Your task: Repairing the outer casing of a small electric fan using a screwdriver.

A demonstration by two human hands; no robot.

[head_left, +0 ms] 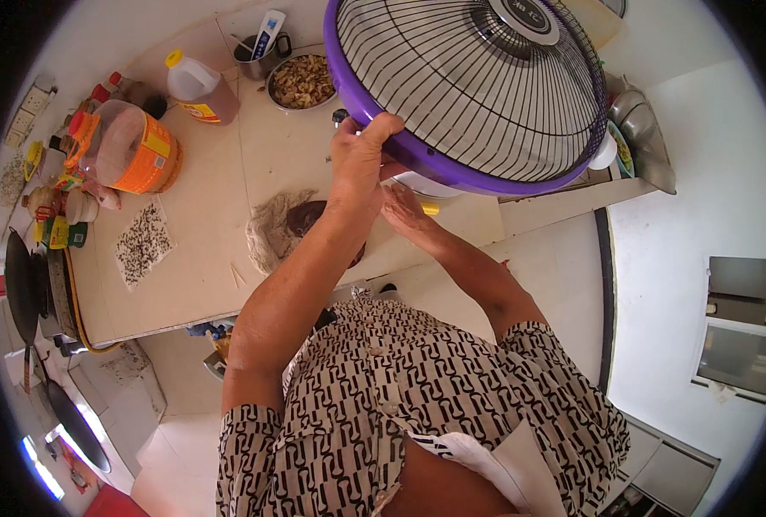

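Left hand (359,164) grasps the purple-rimmed grille appliance (478,95) at its edge; right hand (408,211) is just below, grip indeterminable.

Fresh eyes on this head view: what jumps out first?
The round, purple-rimmed appliance with a wire front dominates the top, right of centre, its edge gripped by the left hand. Next come the patterned shirt across the lower middle and the big orange-labelled jug on the counter at left.

One left hand (361,159) and one right hand (407,210) appear alongside one purple-rimmed appliance (465,99), one metal mug (260,67), one bowl (302,109) of chopped pieces (303,80), one yellow-capped jug (204,90) and one speckled sheet (144,241).
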